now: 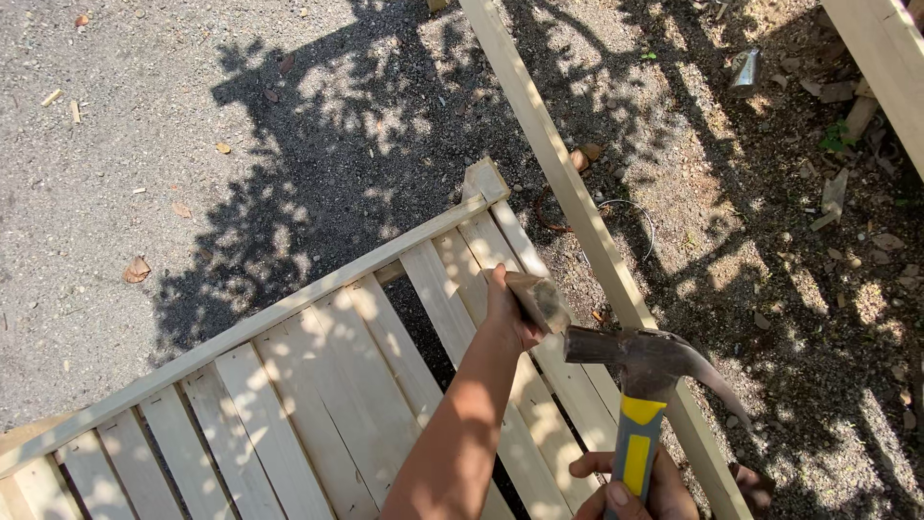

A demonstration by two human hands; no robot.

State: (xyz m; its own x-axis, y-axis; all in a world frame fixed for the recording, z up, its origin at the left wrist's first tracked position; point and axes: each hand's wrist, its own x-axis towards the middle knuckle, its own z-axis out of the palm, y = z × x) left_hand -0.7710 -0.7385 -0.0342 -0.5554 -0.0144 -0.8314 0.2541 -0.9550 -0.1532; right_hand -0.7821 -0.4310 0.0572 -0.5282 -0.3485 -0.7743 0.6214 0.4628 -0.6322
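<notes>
My left hand reaches forward and grips a short wooden block, holding it against the slats of a pale wooden slatted panel. My right hand, at the bottom edge, holds a claw hammer by its grey and yellow handle. The steel hammer head is level with the block and just right of it, its face close to the block's end. Whether they touch I cannot tell.
A long pale timber rail runs from the top centre down to the bottom right. Another timber piece crosses the top right corner. Grey gravel lies left; dirt, leaves, wood scraps and a wire loop lie right.
</notes>
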